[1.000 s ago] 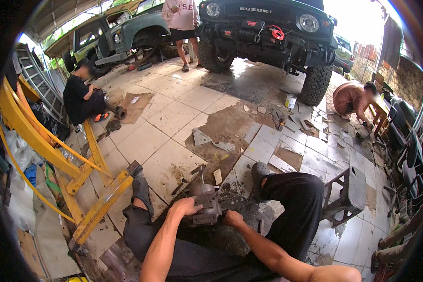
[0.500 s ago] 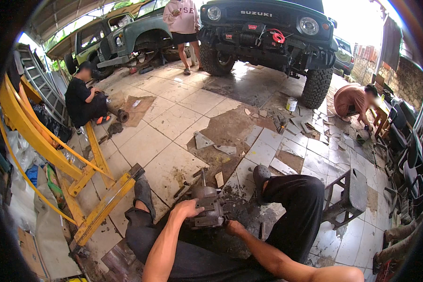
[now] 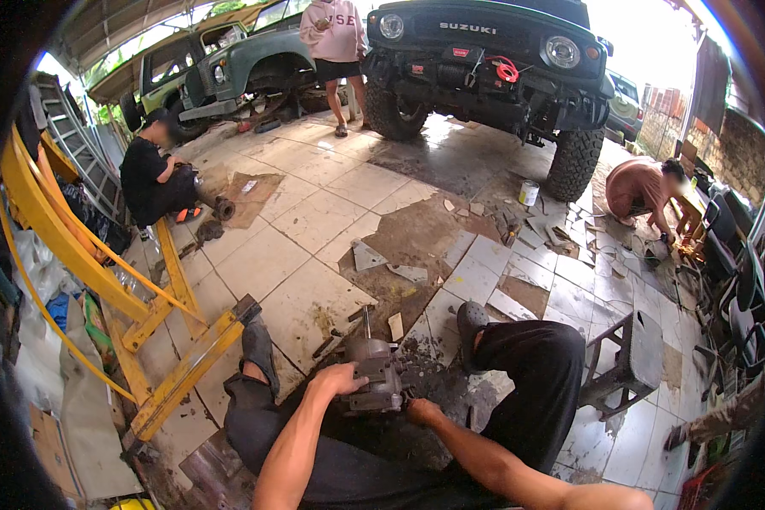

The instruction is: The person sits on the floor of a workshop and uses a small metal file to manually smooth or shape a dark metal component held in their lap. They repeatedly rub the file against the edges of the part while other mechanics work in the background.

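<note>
A greasy metal gearbox-like housing (image 3: 376,374) with a thin shaft (image 3: 366,321) pointing away from me stands on the floor between my legs. My left hand (image 3: 342,379) lies on its left side, fingers bent around the casing. Against the lower right side of the housing, my right hand (image 3: 422,413) is closed. Whatever sits in those fingers is hidden or too small to name. Dark grease stains the ground around the housing.
A yellow steel frame (image 3: 191,365) stands at my left, a dark plastic stool (image 3: 633,361) at my right. Broken tiles (image 3: 408,272) lie ahead. A dark off-road car (image 3: 484,76) is parked beyond. People crouch at left (image 3: 155,174) and right (image 3: 642,191); another stands (image 3: 333,51).
Both my hands keep almost the same place on the housing. Orange sparks now show by the crouching person at right. Legs at the far right edge have shifted.
</note>
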`<state>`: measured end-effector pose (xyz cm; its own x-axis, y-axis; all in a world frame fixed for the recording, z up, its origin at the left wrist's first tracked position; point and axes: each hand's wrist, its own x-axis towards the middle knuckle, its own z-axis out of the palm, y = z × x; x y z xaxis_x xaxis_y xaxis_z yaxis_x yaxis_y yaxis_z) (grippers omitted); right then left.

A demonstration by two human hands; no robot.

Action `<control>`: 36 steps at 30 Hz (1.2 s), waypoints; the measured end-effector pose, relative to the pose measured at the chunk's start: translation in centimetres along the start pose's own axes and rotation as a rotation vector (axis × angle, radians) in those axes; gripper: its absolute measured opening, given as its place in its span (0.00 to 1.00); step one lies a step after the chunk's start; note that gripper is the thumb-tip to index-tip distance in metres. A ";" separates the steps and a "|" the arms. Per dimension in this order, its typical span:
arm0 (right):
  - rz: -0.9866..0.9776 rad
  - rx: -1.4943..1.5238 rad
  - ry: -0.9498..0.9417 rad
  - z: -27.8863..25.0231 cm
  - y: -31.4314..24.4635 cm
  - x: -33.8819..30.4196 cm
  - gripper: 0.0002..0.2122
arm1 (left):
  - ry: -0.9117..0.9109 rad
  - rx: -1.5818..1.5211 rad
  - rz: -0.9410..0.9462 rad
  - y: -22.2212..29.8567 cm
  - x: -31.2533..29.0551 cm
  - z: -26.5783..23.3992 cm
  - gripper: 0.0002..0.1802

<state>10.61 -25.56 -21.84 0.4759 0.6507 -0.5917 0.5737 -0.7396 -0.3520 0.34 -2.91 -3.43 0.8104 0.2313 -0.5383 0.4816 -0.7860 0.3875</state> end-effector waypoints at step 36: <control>-0.423 0.005 -0.124 6.5 9.4 10.9 0.14 | -0.018 0.025 -0.015 1.3 0.5 -0.6 0.38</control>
<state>16.84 -26.55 -36.35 0.1158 0.8713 -0.4768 0.6974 -0.4132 -0.5856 1.55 -3.43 -2.75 0.7967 0.2333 -0.5575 0.4855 -0.7964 0.3606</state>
